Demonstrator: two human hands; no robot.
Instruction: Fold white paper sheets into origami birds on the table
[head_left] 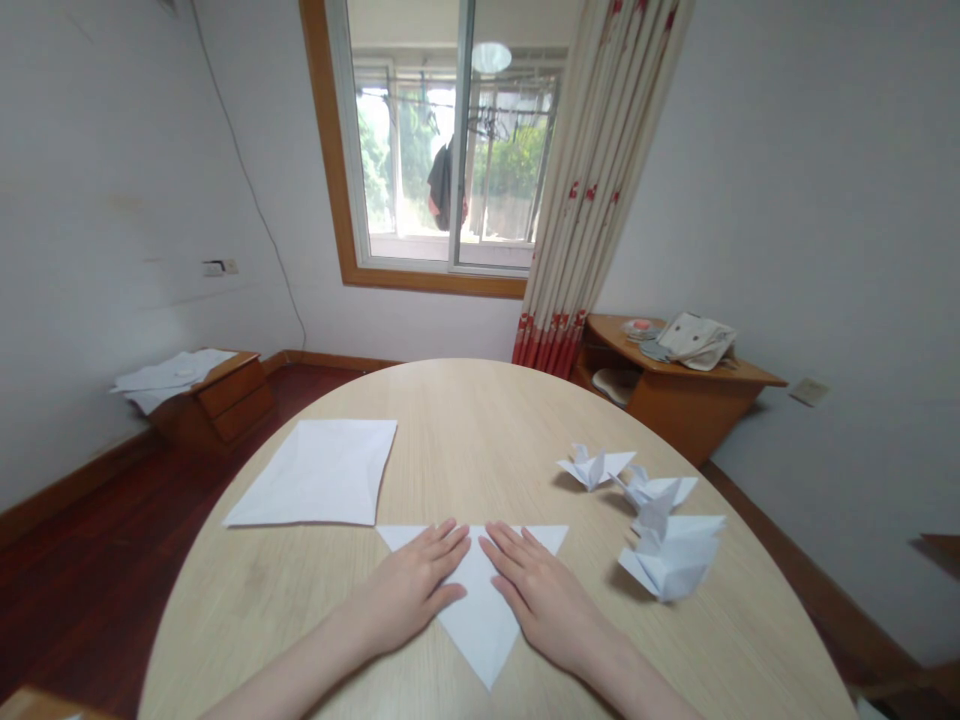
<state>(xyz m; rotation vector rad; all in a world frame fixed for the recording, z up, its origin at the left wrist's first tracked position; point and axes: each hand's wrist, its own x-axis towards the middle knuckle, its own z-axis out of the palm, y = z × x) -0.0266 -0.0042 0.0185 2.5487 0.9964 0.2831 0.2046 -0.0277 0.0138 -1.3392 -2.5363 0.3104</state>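
Note:
A white sheet of paper folded into a triangle (pixel 484 625) lies flat on the table, its long edge away from me and its point toward me. My left hand (pixel 415 585) rests palm down on the left half of the folded paper, fingers stretched out. On the right half lies my right hand (pixel 541 592), also flat with its fingers extended. The fingertips of both hands reach close to the long edge, with a narrow gap between them. Neither hand grips anything.
A stack of square white paper (pixel 315 472) lies at the left of the round wooden table (pixel 457 400). Several folded paper birds (pixel 671 555) stand at the right. Beyond the table are a small cabinet (pixel 232 400), a corner desk (pixel 675 385) and a curtain (pixel 592 170).

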